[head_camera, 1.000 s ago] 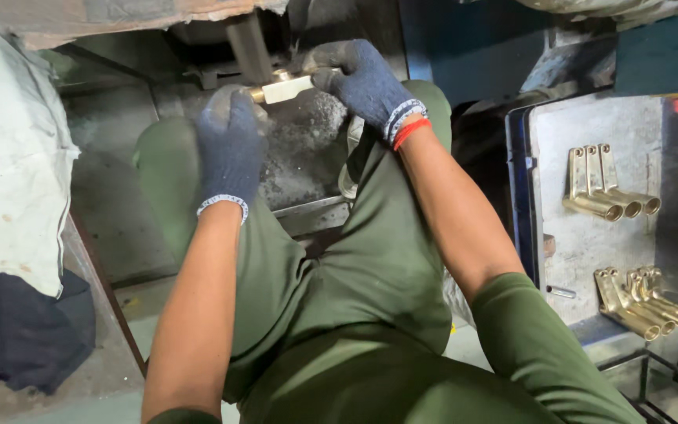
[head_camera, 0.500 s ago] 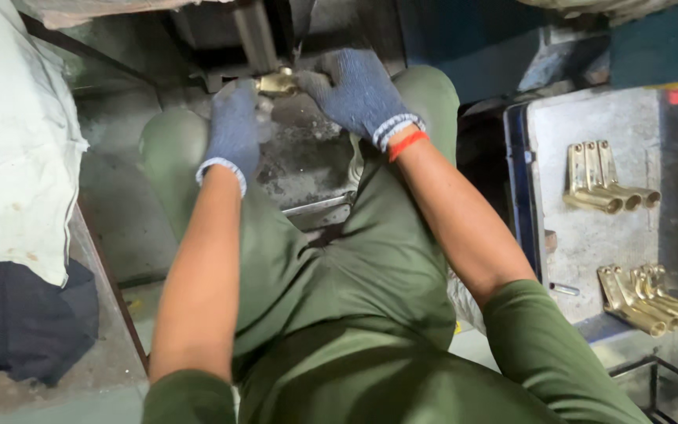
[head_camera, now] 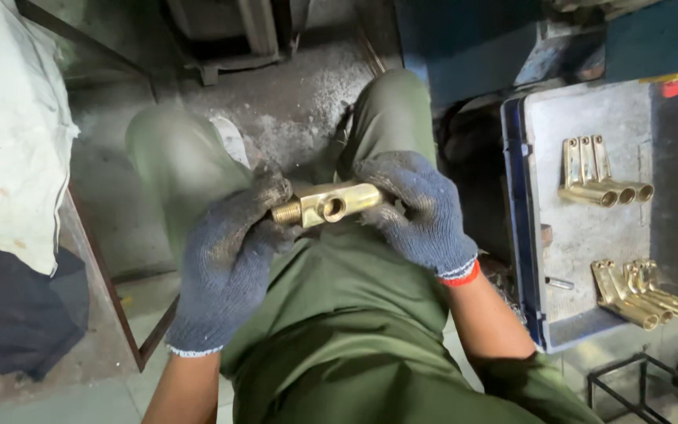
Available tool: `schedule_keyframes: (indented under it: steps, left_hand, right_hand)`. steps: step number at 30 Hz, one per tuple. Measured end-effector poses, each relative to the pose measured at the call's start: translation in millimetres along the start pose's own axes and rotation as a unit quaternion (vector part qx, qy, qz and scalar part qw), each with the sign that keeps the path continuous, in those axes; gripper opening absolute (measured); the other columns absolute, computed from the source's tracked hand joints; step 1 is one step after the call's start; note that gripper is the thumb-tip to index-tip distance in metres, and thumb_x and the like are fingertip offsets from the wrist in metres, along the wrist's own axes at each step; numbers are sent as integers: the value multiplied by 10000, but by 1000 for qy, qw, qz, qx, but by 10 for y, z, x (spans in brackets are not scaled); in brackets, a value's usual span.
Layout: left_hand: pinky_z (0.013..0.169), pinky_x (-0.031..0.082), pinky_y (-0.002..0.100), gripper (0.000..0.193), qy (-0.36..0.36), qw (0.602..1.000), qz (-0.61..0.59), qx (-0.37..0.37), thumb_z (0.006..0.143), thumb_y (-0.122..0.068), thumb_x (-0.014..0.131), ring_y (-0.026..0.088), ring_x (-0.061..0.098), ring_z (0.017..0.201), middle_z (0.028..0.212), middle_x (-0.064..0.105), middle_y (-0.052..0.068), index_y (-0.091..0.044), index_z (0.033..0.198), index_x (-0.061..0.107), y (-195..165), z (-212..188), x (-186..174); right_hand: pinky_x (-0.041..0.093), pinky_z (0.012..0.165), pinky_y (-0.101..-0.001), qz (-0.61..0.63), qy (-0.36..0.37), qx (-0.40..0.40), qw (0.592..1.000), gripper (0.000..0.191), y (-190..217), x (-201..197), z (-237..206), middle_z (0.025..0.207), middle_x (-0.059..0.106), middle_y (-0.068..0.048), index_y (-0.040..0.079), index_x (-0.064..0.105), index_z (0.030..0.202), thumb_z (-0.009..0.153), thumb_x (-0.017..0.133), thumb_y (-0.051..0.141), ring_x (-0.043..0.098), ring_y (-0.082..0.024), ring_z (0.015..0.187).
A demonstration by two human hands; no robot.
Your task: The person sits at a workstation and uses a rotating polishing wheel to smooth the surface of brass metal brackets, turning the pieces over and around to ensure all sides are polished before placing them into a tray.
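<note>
We hold a brass fitting crosswise above our lap, over the green trousers. Our left hand, in a dark knitted glove, is clamped on the threaded end of the fitting, with its fingertips curled over the top. Our right hand, gloved the same way and with a red band at the cuff, is closed on the opposite, smooth end. The side hole of the fitting faces up toward us, between the two hands.

To our right a grey tray with a blue rim rests on the floor. Three brass elbow pieces lie side by side near its far edge, and another cluster of brass pieces lies at its near right corner, partly overhanging the rim. A small metal pin lies between them, toward the left wall. On our left a white cloth hangs over a dark bundle beside a rusty metal frame.
</note>
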State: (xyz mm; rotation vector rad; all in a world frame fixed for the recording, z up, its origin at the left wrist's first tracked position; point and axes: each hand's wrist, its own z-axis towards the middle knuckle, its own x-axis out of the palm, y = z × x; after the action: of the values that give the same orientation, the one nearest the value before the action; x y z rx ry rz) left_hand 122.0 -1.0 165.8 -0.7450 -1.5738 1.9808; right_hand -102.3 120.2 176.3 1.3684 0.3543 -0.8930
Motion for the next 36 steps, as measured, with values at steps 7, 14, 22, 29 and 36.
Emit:
schedule_keyframes:
  steps: [7, 14, 22, 29, 36]
  left_hand:
    - [711, 636, 281, 348, -20, 981, -109, -159, 1002, -33, 496, 102, 709, 808, 1240, 678, 72, -25, 1339, 582, 115, 36, 24]
    - [590, 516, 238, 289, -40, 944, -106, -308, 1043, -228, 481, 67, 590, 659, 840, 647, -1, -72, 1237, 629, 1022, 1036, 75]
    - [523, 418, 260, 247, -139, 932, -143, -302, 1047, -268, 491, 67, 504, 602, 754, 585, -19, -82, 941, 612, 1434, 1257, 166]
    - [511, 418, 263, 224, -142, 903, -175, -366, 1009, -274, 519, 80, 508, 582, 735, 564, 2, -97, 889, 588, 1583, 1289, 147]
    - [456, 326, 269, 162, -151, 873, -261, -383, 981, -224, 539, 85, 441, 545, 741, 557, 20, -100, 917, 622, 1523, 1300, 91]
  right_hand:
    - [567, 963, -399, 12, 8, -2, 1000, 435, -261, 73, -64, 1227, 714, -152, 45, 694, 1244, 870, 813, 233, 706, -333, 1142]
    - [552, 912, -373, 75, 54, 25, 995, 266, -1218, 547, 1099, 1088, 725, -131, 20, 705, 1100, 930, 772, 213, 702, -264, 1003]
    - [548, 818, -332, 106, 97, 120, 982, 232, -1455, 788, 1512, 919, 748, -99, 19, 716, 978, 903, 735, 238, 696, -189, 878]
    - [520, 786, -454, -19, 39, -5, 999, 286, -1308, 799, 1422, 908, 697, -198, 6, 729, 947, 928, 761, 290, 671, -384, 888]
    - [491, 664, -472, -64, 108, 82, 989, 456, -1047, 730, 1310, 778, 658, -204, 6, 740, 906, 949, 708, 459, 649, -385, 725]
